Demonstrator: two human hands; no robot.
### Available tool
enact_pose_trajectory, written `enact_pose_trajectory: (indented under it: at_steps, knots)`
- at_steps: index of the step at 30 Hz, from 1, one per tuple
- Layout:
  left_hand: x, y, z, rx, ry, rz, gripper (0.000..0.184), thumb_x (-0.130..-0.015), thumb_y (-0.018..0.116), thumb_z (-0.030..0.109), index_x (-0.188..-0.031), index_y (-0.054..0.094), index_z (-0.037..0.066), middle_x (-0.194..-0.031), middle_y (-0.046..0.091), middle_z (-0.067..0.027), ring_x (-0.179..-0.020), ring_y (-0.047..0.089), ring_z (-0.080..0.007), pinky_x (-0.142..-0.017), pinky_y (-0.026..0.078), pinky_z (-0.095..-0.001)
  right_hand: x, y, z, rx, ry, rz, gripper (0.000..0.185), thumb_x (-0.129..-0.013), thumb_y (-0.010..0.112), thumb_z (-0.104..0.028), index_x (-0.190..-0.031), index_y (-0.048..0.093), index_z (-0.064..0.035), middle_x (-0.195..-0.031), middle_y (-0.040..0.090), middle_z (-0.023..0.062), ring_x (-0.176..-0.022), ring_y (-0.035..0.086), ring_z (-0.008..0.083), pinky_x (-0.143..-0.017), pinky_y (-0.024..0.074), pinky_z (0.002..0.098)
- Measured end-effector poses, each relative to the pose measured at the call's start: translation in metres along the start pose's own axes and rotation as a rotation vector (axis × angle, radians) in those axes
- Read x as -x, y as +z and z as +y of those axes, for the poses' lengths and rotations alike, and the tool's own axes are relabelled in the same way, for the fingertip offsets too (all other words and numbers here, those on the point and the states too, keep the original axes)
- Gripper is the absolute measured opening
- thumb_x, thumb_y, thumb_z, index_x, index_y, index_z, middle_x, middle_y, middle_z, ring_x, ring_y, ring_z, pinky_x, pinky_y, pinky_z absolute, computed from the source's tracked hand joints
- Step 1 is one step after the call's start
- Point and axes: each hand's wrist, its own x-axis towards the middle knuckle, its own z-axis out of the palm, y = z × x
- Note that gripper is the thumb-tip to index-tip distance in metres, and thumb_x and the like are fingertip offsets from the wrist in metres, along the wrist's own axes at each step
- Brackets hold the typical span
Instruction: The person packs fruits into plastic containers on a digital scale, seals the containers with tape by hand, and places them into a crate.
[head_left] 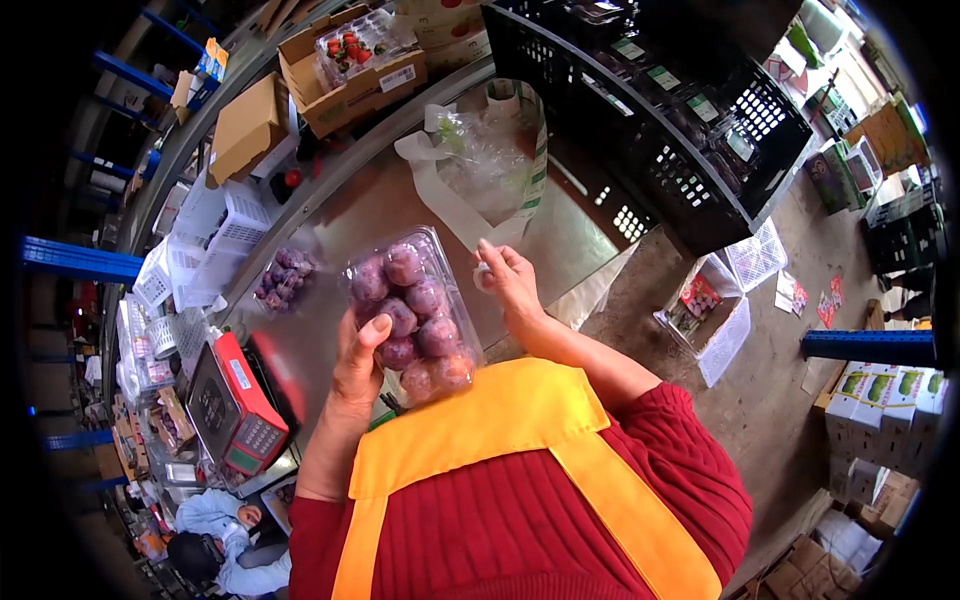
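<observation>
A clear plastic clamshell of purple plums (425,300) is held up in front of my chest, tilted. My left hand (358,362) grips its left side, thumb over the lid. To the right of the clamshell is my right hand (512,285), fingers pinched together around a small whitish piece (485,278), too small to name. Just beyond that hand, a white paper strip (450,207) curls across the metal table (365,195) beside crumpled clear plastic (490,160). A pack of dark grapes (287,280) lies left of the clamshell.
A red scale (240,405) stands at left. Cardboard boxes, one with strawberries (352,48), line the back. A large black crate (690,110) of packs is at upper right. White baskets (225,235) and a floor basket (705,305) flank the table. Another person (225,545) sits lower left.
</observation>
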Motion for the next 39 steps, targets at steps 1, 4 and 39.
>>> enact_pose_trajectory:
  at_steps: [1,4,39]
  knots:
    - [-0.004,-0.004,-0.006,0.018,-0.013,0.007,0.063,-0.081,0.069,0.035,-0.131,0.049,0.001,-0.12,0.058,-0.0079,-0.11,0.056,-0.0195,-0.099,0.043,-0.0342,0.007,0.003,-0.023,0.075,0.004,-0.036,0.047,-0.081,0.077,-0.044,-0.094,0.062,-0.0013,-0.077,0.061,0.0016,-0.071,0.054,0.0087,-0.069,0.0433,0.023]
    - [-0.018,0.005,-0.013,-0.005,-0.041,-0.019,0.064,-0.081,0.068,0.036,-0.131,0.049,0.001,-0.12,0.057,-0.0077,-0.111,0.056,-0.0198,-0.099,0.043,-0.0337,0.025,0.019,-0.038,0.24,-0.287,-0.121,0.053,-0.08,0.078,-0.047,-0.099,0.061,0.0,-0.083,0.062,0.0034,-0.078,0.056,0.0105,-0.074,0.0461,0.0255]
    - [-0.579,0.438,-0.066,-2.009,0.849,-0.254,0.084,-0.074,0.078,0.043,-0.144,0.038,0.02,-0.139,0.036,-0.018,-0.109,0.057,-0.0378,-0.087,0.054,-0.0416,0.042,-0.238,0.0,0.225,-0.014,0.323,0.025,-0.088,0.07,-0.016,-0.108,0.064,-0.0021,-0.094,0.065,0.0037,-0.087,0.061,0.0112,-0.078,0.0488,0.0251]
